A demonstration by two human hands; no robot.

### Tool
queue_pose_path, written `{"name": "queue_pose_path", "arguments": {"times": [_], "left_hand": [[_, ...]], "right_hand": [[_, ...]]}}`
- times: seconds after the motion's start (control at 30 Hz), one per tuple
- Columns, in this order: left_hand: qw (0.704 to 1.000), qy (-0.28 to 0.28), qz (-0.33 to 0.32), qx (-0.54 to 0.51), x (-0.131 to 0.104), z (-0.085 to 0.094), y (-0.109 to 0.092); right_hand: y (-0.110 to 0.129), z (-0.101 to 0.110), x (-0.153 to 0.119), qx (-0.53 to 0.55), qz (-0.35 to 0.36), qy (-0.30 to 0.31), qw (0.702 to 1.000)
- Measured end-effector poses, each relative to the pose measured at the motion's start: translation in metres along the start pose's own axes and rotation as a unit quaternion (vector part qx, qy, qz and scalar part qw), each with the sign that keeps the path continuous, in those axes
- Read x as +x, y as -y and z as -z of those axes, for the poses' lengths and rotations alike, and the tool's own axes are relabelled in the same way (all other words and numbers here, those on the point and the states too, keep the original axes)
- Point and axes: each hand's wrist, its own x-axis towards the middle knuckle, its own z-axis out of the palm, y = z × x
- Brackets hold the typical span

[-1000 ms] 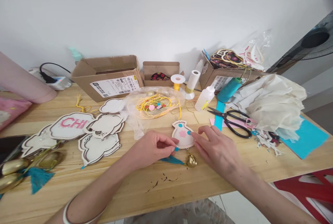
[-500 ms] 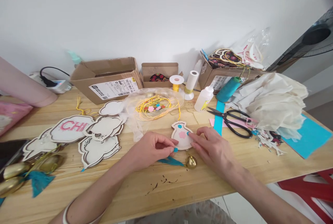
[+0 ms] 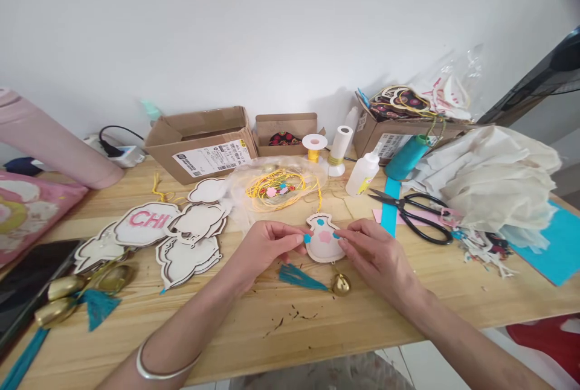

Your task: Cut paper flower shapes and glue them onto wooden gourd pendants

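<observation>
A white pouch-shaped ornament (image 3: 324, 250) with a wooden rim lies on the table, hung on a yellow cord. A pink flower cutout (image 3: 325, 236) sits at its middle, with a blue one above. My left hand (image 3: 274, 248) pinches a blue flower cutout (image 3: 307, 238) at the ornament's left edge. At the right edge, my right hand (image 3: 376, 252) has thumb and fingertips closed around another blue flower cutout (image 3: 336, 235), partly covered by them. Below lie a teal tassel (image 3: 301, 277) and a gold bell (image 3: 341, 285).
Black-handled scissors (image 3: 414, 212), a glue bottle (image 3: 363, 172) and teal thread (image 3: 406, 157) stand or lie to the right. Wooden-rimmed shapes (image 3: 190, 257) and gold bells (image 3: 63, 302) are at left. Behind are cardboard boxes (image 3: 203, 142) and yellow cords (image 3: 272, 188).
My left hand has brought its blue cutout up to the ornament's left edge. My right fingertips have shifted outward with the other blue cutout. The view has turned slightly left.
</observation>
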Motion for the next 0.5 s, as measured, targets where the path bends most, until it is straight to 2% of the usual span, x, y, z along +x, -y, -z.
{"name": "queue_pose_path", "arguments": {"times": [0.17, 0.27, 0.37, 0.43, 0.5], "left_hand": [[1.0, -0.005, -0.009, 0.004, 0.001, 0.0, 0.003], [1.0, -0.001, -0.004, 0.011, 0.001, 0.0, 0.004], [1.0, 0.006, -0.003, 0.017, 0.001, -0.001, 0.006], [1.0, 0.014, -0.011, 0.023, 0.001, -0.002, 0.007], [0.999, 0.021, -0.017, 0.03, 0.0, -0.002, 0.008]], "right_hand": [[0.0, 0.001, -0.001, 0.005, -0.007, 0.005, 1.0], [0.002, 0.001, 0.013, 0.003, 0.01, 0.004, 1.0], [0.006, -0.001, 0.046, -0.012, 0.03, 0.016, 0.999], [0.01, -0.008, 0.075, -0.029, 0.033, 0.045, 0.998], [0.013, -0.019, 0.105, -0.048, 0.022, 0.1, 0.994]]}}
